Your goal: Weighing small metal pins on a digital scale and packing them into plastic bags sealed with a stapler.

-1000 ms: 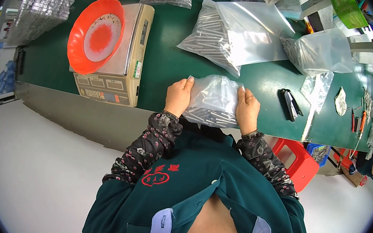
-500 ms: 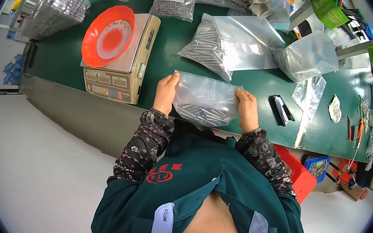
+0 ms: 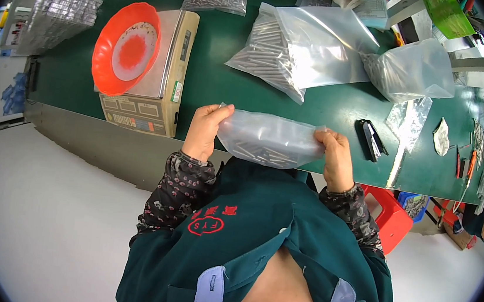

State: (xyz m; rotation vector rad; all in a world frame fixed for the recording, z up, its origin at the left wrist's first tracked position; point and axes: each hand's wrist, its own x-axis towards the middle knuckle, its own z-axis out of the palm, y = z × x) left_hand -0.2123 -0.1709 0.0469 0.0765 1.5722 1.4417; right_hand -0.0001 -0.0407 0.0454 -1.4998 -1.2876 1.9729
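Note:
A frosted plastic bag (image 3: 273, 136) is stretched sideways between my two hands at the front edge of the green table. Several thin metal pins lie along its bottom, showing through the film. My left hand (image 3: 206, 129) pinches the bag's upper left corner, thumb on top. At the upper right corner my right hand (image 3: 336, 157) grips the film in the same way. Just beyond lies a larger clear bag (image 3: 276, 51) packed with metal pins. A black stapler (image 3: 371, 141) rests to the right of my right hand.
At left, an orange scalloped dish (image 3: 105, 48) sits on a beige weighing scale (image 3: 142, 114). Another bag of pins (image 3: 406, 71) stands at back right. Screwdriver-like tools (image 3: 471, 166) lie far right. A red stool (image 3: 391, 220) is below the table's edge.
The bag has been pulled wider and its upper edge has come lower, toward me. My hands have moved farther apart, both still gripping it. The whole view has shifted slightly.

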